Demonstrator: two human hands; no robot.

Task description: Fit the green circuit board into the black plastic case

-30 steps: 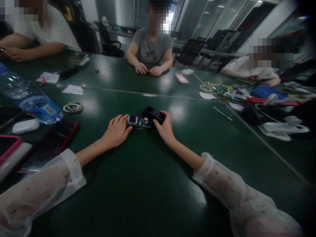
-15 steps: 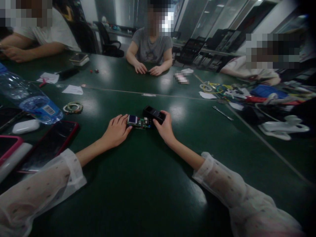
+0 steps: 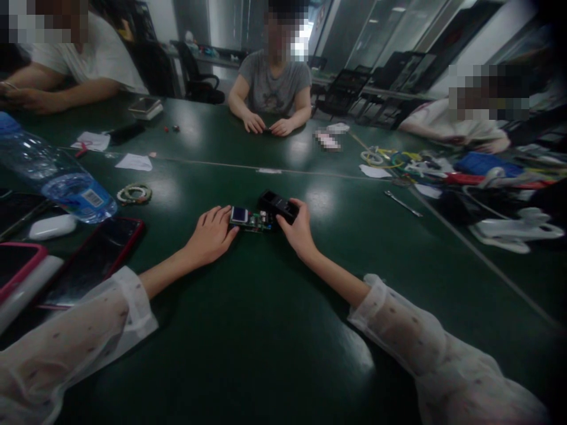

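A small green circuit board with a little square screen lies on the dark green table in front of me. My left hand grips the board's left end, thumb along the near edge and fingers at the far side. With my right hand I hold a black plastic case between thumb and fingers. The case sits just behind and to the right of the board, and their ends overlap in view. Whether the two are joined there, I cannot tell.
At left are a water bottle, a red-edged phone, a white earphone case and bracelets. A wrench and heaped cables lie right. Several people sit around the table.
The whole view has shifted slightly, with things appearing a little further right. Both hands keep the same hold on the board and the case.
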